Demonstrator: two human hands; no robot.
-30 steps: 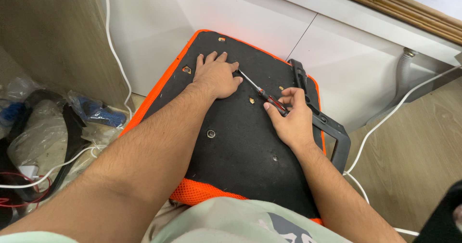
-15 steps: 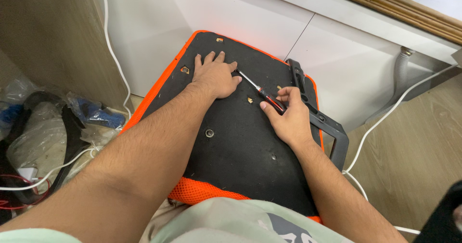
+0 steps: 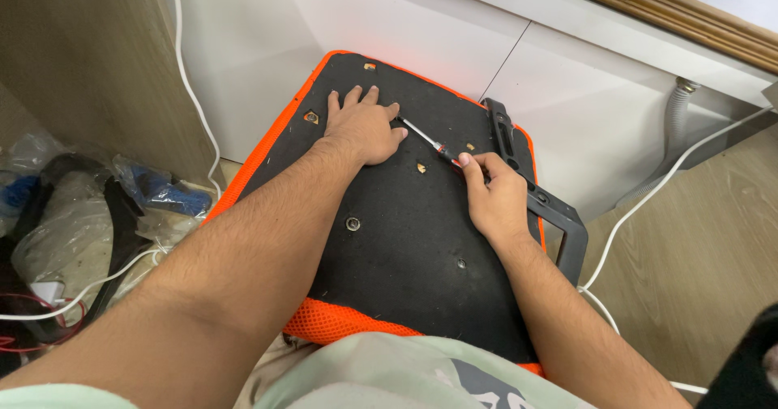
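A black board with an orange mesh rim (image 3: 324,321) lies across my lap, its dark underside (image 3: 405,239) facing up. My left hand (image 3: 363,127) lies flat on the far part of it, fingers spread. My right hand (image 3: 494,194) is shut on a screwdriver (image 3: 428,139) with a red and black handle. Its thin metal shaft points up-left, and the tip lies by the fingers of my left hand. A round bolt hole (image 3: 352,223) shows near my left forearm, and a smaller one (image 3: 460,263) is near my right wrist.
A black plastic armrest bracket (image 3: 559,222) sticks out at the board's right edge. White cabinet panels (image 3: 454,20) stand behind. White cables (image 3: 648,206) cross the wooden floor on the right. Plastic bags and wires (image 3: 73,214) lie in a heap on the left.
The view has shifted slightly. My right hand has turned a little on the screwdriver, and my left hand has stayed flat on the board.
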